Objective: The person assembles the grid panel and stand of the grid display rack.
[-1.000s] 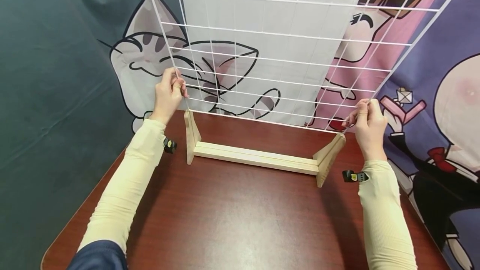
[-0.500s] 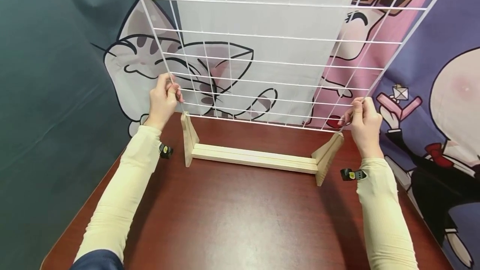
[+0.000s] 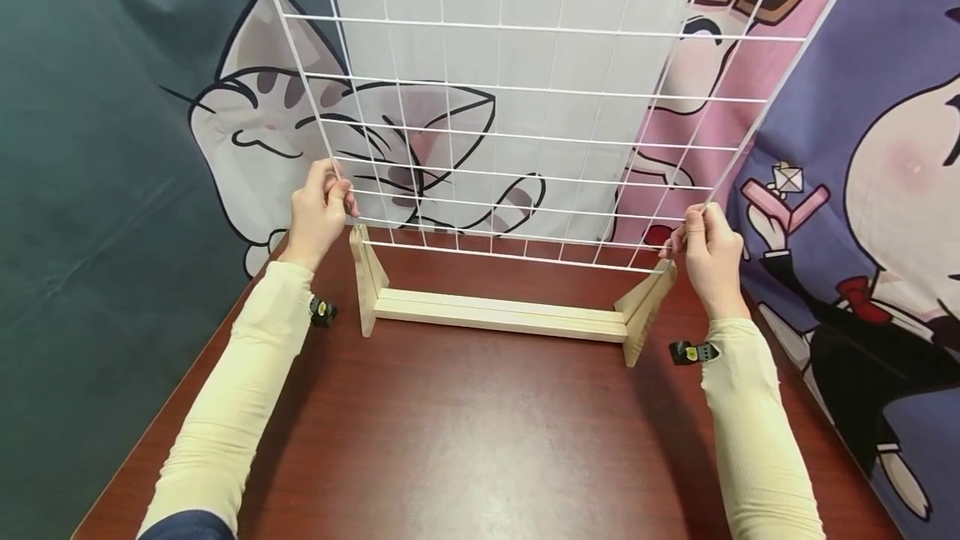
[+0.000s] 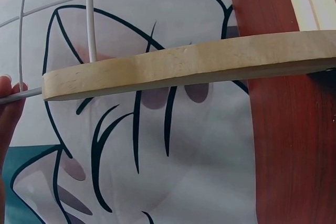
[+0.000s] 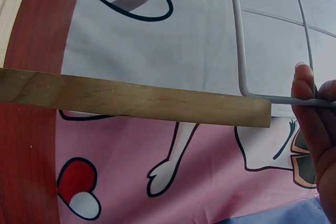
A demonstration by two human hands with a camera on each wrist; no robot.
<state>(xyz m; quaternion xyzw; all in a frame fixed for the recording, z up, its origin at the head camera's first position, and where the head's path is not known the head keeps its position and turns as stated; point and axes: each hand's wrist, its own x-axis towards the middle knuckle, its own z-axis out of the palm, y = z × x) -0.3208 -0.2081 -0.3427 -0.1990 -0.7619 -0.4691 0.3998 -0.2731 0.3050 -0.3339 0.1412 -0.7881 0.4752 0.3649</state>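
Observation:
A white wire grid panel (image 3: 499, 25) stands upright between both hands. My left hand (image 3: 318, 211) pinches its left side wire low down, and my right hand (image 3: 708, 252) pinches the right side wire at about the same height. Below is a pale wooden stand, its crossbar (image 3: 498, 315) joining a left upright (image 3: 367, 286) and a right upright (image 3: 647, 315). The panel's bottom wire lies at the uprights' top ends. In the left wrist view, the side wire meets the upright's tip (image 4: 58, 85). The right wrist view shows the panel's rounded bottom corner (image 5: 243, 88) right beside the other upright's tip (image 5: 257, 111).
The stand rests on a reddish-brown table (image 3: 465, 423). Behind the table hangs a backdrop cloth (image 3: 247, 140) printed with a cartoon cat and figures, close to the panel. A green-grey cloth (image 3: 82, 215) covers the left side.
The panel has come down a little, its bottom wire now slightly below the uprights' tops. Both hands have lowered with it, still gripping the side wires. The view has shifted slightly.

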